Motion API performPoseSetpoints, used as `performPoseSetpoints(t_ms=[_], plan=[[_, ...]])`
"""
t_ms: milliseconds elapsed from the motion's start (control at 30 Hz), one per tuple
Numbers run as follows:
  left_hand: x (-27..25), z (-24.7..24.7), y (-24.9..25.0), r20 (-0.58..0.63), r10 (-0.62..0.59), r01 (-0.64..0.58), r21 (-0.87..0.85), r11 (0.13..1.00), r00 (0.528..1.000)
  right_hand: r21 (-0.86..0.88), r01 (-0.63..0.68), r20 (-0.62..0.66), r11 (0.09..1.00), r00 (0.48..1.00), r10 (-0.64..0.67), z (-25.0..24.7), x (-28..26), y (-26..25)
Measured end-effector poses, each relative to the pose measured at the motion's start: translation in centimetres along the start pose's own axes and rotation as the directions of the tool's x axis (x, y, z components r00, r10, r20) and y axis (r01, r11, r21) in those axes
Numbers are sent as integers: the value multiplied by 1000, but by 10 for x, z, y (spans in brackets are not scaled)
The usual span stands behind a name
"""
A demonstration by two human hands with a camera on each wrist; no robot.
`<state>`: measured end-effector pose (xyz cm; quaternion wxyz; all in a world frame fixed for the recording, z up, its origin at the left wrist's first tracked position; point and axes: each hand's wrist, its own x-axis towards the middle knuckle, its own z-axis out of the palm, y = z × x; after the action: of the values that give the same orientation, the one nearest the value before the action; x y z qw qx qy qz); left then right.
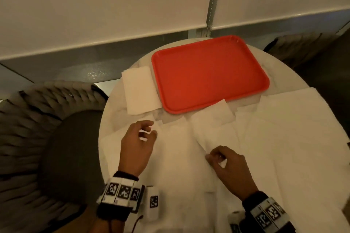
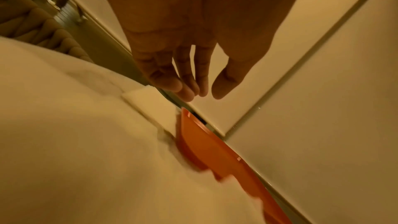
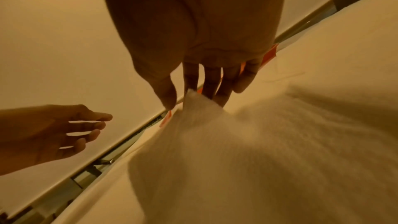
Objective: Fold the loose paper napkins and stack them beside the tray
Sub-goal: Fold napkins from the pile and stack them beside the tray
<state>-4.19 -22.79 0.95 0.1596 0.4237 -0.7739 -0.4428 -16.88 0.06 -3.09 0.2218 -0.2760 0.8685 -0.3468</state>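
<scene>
From the head view, loose napkins (image 1: 189,149) cover the table (image 1: 111,111) before the tray (image 1: 210,73), a folded stack (image 1: 139,91) just beside it. The left wrist view shows the left hand (image 2: 183,67) empty, fingers relaxed. The right wrist view shows the right hand (image 3: 200,77) pinching a napkin (image 3: 215,134) corner.
</scene>
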Motion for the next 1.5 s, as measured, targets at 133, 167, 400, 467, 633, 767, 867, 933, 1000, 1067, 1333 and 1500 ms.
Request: performPoseSetpoints(t_ms=[133,167,400,467,633,767,867,933,1000,1067,1333,1500], plan=[[-62,30,9,33,42,-41,-25,999,999,-167,96,107,981,991,-79,-17,0,21],[-74,37,11,45,49,-48,-12,999,998,-196,125,161,973,982,-94,-22,0,27],[-132,82,19,158,5,-15,64,998,987,-184,347,378,920,889,-259,-46,4,57],[-140,94,21,178,6,-22,86,996,984,-126,404,325,906,880,-347,-50,6,60],[-157,118,35,234,-11,-30,170,985,972,28,474,230,880,854,-467,-71,3,52],[-157,127,47,225,-45,13,144,990,973,169,430,228,887,858,-460,-86,0,39],[-154,117,54,139,-63,59,32,998,988,272,327,284,905,871,-400,-95,3,33],[-153,108,55,101,-69,69,3,998,992,310,271,317,911,874,-368,-97,7,34],[-152,101,53,105,-80,79,12,997,991,333,262,310,906,877,-368,-97,10,34],[-153,98,49,87,-90,86,44,995,992,359,257,288,898,884,-368,-94,13,33],[-148,79,44,-108,-96,101,36,994,990,371,257,246,893,900,-361,-88,19,19],[-141,70,34,-79,-159,154,-70,986,984,407,194,290,893,899,-327,-85,25,21]])
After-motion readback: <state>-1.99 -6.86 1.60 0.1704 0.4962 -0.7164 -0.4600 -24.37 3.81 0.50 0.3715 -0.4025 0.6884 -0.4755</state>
